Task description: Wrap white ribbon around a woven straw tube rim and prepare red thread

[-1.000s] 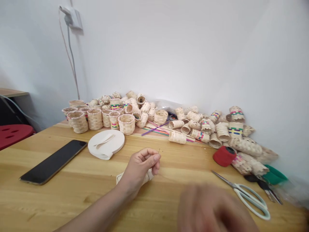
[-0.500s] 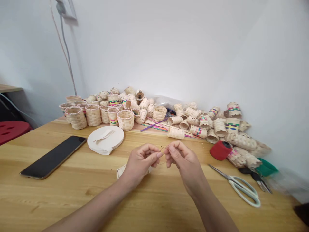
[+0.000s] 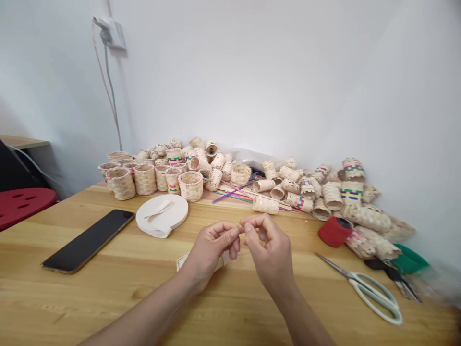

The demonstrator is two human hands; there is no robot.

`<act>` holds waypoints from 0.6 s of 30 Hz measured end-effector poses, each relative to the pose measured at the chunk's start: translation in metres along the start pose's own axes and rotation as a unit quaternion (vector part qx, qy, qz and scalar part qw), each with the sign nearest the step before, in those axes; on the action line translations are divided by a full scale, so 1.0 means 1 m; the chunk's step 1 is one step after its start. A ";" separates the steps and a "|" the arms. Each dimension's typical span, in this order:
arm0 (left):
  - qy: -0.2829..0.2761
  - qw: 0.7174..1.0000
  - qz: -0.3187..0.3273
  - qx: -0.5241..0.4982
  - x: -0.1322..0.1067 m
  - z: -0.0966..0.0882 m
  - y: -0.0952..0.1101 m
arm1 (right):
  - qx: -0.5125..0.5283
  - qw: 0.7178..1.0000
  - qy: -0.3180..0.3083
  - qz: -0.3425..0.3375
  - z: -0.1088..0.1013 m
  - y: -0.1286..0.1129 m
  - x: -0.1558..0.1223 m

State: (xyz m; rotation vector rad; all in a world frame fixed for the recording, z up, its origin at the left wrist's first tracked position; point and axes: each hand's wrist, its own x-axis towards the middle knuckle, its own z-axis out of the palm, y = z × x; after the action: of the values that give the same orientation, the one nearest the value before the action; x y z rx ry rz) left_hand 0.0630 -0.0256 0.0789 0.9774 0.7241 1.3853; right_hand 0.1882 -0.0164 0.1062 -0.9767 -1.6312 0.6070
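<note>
My left hand [image 3: 211,250] and my right hand [image 3: 268,250] meet above the wooden table [image 3: 108,293], fingertips pinched together. Between them is a thin needle [image 3: 240,224], held by the left thumb and forefinger. The right fingers pinch something very fine at the needle's tip, too small to make out. A small pale woven piece [image 3: 182,262] lies on the table, partly hidden under my left hand.
A heap of small woven baskets [image 3: 230,168] lines the wall. A white tape roll [image 3: 162,216] and a black phone [image 3: 88,240] lie at left. A red thread spool [image 3: 334,231] and white-handled scissors [image 3: 370,290] lie at right, coloured strips [image 3: 234,192] behind.
My right hand came up from the blurred near edge and met the left hand at the needle. The left hand has hardly moved.
</note>
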 end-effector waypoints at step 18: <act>-0.013 1.000 -0.015 0.015 0.001 0.001 -0.004 | -0.015 0.999 -0.012 -0.031 -0.005 0.011 -0.002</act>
State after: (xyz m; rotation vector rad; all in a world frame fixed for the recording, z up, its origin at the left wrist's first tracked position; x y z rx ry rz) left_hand 0.0655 -0.0247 0.0755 1.0031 0.7388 1.3361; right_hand 0.1962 -0.0130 0.0978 -0.9397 -1.6899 0.5549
